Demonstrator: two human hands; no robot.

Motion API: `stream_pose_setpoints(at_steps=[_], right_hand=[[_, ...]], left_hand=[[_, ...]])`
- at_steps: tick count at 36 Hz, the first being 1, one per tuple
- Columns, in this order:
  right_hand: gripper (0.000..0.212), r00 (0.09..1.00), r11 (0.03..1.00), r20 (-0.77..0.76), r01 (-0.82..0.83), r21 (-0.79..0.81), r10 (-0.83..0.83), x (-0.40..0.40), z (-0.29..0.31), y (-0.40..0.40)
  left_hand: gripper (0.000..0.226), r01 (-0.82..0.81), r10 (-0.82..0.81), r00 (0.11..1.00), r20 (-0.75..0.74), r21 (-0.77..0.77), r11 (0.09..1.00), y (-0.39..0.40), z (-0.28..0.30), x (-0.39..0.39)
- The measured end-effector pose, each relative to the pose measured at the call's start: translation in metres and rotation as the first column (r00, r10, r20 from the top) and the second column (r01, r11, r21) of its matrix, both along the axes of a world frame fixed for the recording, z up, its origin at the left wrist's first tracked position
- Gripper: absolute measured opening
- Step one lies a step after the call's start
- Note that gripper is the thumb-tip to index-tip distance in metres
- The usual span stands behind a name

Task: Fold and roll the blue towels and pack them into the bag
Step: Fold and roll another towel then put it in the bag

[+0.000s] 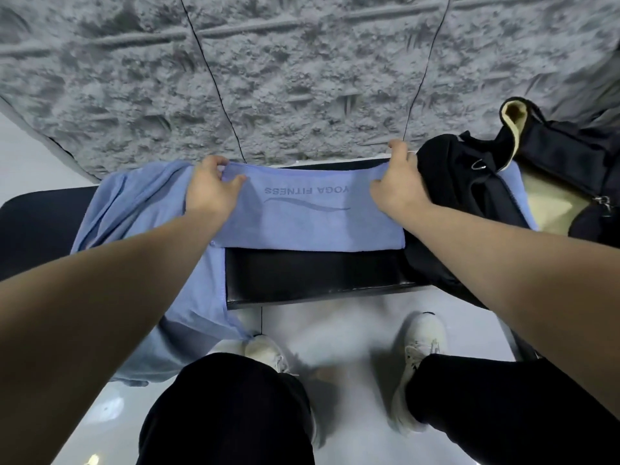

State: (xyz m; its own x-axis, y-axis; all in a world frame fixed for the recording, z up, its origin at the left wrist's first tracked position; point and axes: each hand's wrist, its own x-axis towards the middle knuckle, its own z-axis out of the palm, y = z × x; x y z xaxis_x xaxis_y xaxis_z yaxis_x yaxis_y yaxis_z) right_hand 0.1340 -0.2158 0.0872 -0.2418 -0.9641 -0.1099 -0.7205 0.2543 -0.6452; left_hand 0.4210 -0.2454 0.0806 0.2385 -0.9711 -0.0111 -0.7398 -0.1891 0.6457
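— How far along is the packing?

— Early, I judge. One blue towel (312, 213) lies on the black tabletop (315, 273), folded into a band but not rolled. A second towel (134, 209) is heaped loose at 9 o'clock of it. The black bag (469, 203) sits open at 3 o'clock; no towel shows inside.

— And the hands?

— The left hand (209, 189) pinches the band's far left corner; the right hand (397, 182) grips its far right corner, fingers curled.
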Motion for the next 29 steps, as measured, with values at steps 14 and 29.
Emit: stream_pose_setpoints(at_steps=[14, 29], right_hand=[[0.056, 0.850, 0.902, -0.334, -0.432, -0.002, 0.407, 0.018, -0.017, 0.013], [0.054, 0.911, 0.951, -0.294, -0.239, 0.196, 0.289, 0.016, -0.002, -0.001]], left_hand=[[0.045, 0.561, -0.573, 0.561, 0.597, 0.235, 0.794, 0.073, 0.014, -0.006], [0.032, 0.497, -0.520, 0.589, 0.619, 0.230, 0.837, 0.065, 0.013, -0.004]])
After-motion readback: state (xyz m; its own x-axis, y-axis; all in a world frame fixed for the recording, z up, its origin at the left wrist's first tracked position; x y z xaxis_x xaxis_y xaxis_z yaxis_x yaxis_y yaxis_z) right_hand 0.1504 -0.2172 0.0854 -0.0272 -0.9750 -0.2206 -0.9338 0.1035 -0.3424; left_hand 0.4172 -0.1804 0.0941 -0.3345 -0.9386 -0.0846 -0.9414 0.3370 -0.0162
